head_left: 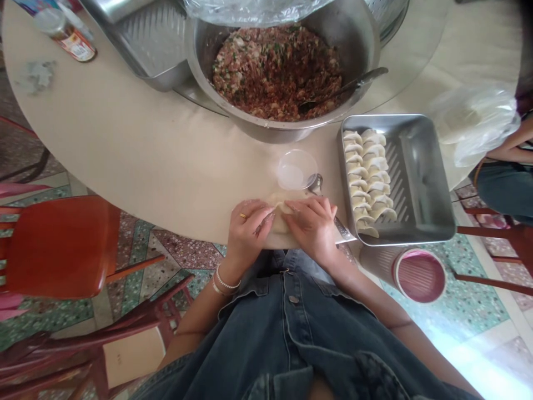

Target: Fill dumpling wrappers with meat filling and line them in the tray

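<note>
Near the table's front edge, my left hand [250, 225] and my right hand [311, 222] pinch a pale dumpling [282, 210] between them. The fingertips of both hands are closed on its upper edge. Just beyond the hands sits a small clear plastic bowl [296, 168], with a metal spoon [316, 183] beside it, partly covered by my right hand. To the right, a metal tray [422, 166] holds two rows of folded dumplings [377, 166] along its left side. A large steel bowl [275, 130] of minced meat filling [275, 72] stands farther back, a spoon handle [366, 76] leaning on its rim.
Another metal tray [154, 44] and a labelled jar [70, 41] are at the back left. A plastic bag [474, 119] lies right of the dumpling tray, near another person's arm [514, 141]. A bin [418, 275] stands below; a red chair [62, 247] is at left.
</note>
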{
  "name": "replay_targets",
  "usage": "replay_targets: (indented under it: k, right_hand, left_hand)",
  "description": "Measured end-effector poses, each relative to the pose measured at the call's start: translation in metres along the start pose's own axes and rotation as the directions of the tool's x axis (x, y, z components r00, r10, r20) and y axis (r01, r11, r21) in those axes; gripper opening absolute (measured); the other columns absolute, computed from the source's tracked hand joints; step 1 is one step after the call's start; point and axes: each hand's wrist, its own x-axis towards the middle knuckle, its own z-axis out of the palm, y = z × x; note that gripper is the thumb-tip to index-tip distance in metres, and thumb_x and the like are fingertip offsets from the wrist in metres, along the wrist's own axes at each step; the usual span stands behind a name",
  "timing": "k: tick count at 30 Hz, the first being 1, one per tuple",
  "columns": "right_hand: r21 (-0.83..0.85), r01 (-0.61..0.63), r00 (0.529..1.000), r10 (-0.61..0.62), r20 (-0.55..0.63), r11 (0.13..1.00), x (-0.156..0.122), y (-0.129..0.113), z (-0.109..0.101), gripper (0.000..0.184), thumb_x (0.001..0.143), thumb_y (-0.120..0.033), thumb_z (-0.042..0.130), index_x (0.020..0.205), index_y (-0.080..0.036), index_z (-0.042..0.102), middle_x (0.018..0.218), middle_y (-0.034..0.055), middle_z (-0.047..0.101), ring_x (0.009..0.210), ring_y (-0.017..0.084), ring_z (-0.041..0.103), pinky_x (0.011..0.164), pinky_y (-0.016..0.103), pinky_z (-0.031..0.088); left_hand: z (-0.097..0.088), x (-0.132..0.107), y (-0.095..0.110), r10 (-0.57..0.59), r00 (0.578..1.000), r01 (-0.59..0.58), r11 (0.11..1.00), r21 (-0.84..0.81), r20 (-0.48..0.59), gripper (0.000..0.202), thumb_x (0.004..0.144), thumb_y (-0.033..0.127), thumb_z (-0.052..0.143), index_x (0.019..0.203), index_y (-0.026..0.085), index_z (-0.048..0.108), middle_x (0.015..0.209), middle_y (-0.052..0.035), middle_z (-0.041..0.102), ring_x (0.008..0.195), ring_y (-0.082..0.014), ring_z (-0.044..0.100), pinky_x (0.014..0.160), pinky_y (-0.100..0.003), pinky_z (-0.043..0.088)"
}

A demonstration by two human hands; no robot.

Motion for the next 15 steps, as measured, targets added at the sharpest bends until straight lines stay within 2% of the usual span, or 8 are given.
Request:
replay_targets:
  k: [9, 15]
  right_hand:
    - [0.016, -0.033, 0.999, 0.033, -0.028, 0.999, 0.0019, 0.0012, -0.0003, 0.01, 0.086, -0.029, 0.066, 0.093, -0.028, 0.072, 0.087, -0.0027, 0.074, 0.091, 0.018, 0.06, 0.079, 0.037, 0.031]
    - [0.055, -0.075, 0.995, 0.078, -0.057, 0.996, 0.0018, 0.0018, 0.002, 0.009, 0.084, -0.03, 0.068, 0.089, -0.025, 0.073, 0.083, -0.0012, 0.075, 0.088, 0.019, 0.062, 0.083, 0.039, 0.035]
  left_hand:
    - [0.0006, -0.0006, -0.0019, -0.007, 1.0, 0.007, 1.0, -0.007, 0.018, 0.018, 0.087, 0.015, 0.061, 0.103, 0.019, 0.068, 0.097, -0.0061, 0.07, 0.092, -0.0173, 0.065, 0.084, -0.036, 0.057]
    - [0.0072, 0.0075, -0.0031, 0.003, 1.0, -0.001, 0.997, 0.082, -0.019, 0.011, 0.087, 0.021, 0.062, 0.094, 0.019, 0.071, 0.084, -0.0044, 0.069, 0.081, -0.0154, 0.063, 0.075, -0.031, 0.055]
